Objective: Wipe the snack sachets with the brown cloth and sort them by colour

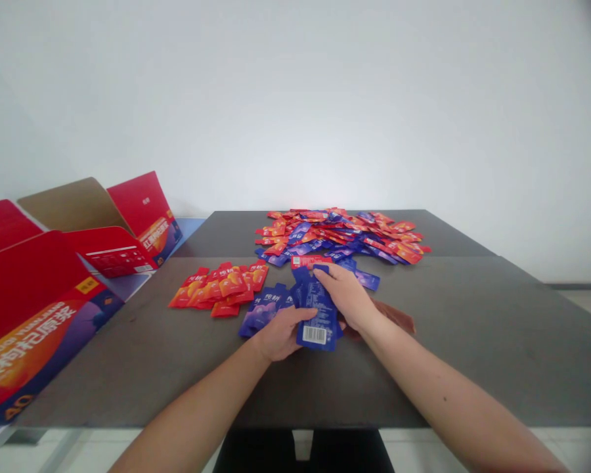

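Note:
My left hand (pixel 282 334) grips a stack of blue sachets (pixel 318 309) from below, thumb over its lower edge near a barcode. My right hand (pixel 347 295) lies on top of the same stack, fingers curled over its upper edge. To the left of the stack lie more blue sachets (pixel 264 306) spread on the table. Further left a row of red sachets (pixel 220 286) is fanned out. A large mixed heap of red and blue sachets (pixel 342 235) covers the far middle of the dark table (pixel 473 328).
Open red cardboard boxes (pixel 113 226) stand on a lower surface to the left, one printed box flap (pixel 24 335) reaching over the table's left edge. A white wall rises behind the table. One blue sachet (pixel 368 279) lies apart beside my right hand.

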Tool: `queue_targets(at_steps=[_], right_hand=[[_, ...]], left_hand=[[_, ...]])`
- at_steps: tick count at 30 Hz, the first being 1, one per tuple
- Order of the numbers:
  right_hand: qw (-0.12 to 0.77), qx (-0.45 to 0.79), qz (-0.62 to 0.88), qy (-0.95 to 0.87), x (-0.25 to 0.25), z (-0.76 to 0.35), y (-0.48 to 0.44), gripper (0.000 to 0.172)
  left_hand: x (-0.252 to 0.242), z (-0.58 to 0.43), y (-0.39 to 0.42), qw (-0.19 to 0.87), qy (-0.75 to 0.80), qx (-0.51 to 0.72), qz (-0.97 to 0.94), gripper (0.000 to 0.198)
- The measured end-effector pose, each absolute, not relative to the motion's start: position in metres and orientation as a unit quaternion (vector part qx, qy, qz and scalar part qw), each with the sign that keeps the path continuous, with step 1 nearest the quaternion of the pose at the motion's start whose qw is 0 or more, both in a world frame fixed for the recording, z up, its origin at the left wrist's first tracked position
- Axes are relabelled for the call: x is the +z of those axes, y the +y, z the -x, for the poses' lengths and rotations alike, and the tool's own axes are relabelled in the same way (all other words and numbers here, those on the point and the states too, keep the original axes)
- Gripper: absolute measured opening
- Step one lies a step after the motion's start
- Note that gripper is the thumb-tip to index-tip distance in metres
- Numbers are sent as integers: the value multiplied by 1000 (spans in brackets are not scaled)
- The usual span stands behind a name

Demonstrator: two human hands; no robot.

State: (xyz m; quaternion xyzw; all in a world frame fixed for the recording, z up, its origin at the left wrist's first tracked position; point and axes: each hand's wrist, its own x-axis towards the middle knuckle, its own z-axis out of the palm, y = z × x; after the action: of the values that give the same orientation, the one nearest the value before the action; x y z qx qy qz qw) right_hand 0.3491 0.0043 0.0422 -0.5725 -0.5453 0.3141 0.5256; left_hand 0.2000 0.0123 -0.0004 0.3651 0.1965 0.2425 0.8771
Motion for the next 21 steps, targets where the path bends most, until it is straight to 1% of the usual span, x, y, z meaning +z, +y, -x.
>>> queue_targets(at_steps=[2, 4, 6, 7, 10, 11, 13, 15, 17, 19, 20, 21], right_hand=[[538, 284, 571, -552, 40, -367, 2, 37], [513, 216, 596, -579, 34, -388, -1, 40], [435, 155, 635, -619, 22, -406, -4, 41], [387, 141, 650, -639, 15, -412, -5, 45], [256, 140, 658, -695, -7, -419, -11, 64], [225, 137, 662, -702, -12, -419, -13, 65], [196, 108, 690, -688, -13, -418, -14, 58], [226, 57, 725, -648, -3, -420, -15, 51], [319, -3, 734, -600, 11, -422, -18, 46], [425, -58, 707, -562, 24, -418, -26, 48], [463, -71, 682, -561, 28, -412, -31, 50], [482, -71, 650, -583, 30, -404, -37, 51]], left_hand=[[2, -202, 14, 876, 208, 256, -353, 29], [6, -202, 17, 876, 216, 281, -326, 32], [9, -202, 20, 873, 230, 312, -297, 34], [11, -201, 22, 870, 237, 326, -284, 34], [13, -201, 25, 860, 258, 359, -254, 35], [14, -201, 26, 856, 265, 368, -247, 36], [14, -202, 27, 847, 276, 387, -239, 36], [14, -203, 27, 837, 285, 403, -238, 35], [13, -204, 27, 827, 296, 411, -241, 35], [11, -206, 25, 823, 313, 407, -244, 34], [9, -208, 24, 821, 323, 402, -244, 32], [7, -209, 22, 820, 329, 399, -246, 29]])
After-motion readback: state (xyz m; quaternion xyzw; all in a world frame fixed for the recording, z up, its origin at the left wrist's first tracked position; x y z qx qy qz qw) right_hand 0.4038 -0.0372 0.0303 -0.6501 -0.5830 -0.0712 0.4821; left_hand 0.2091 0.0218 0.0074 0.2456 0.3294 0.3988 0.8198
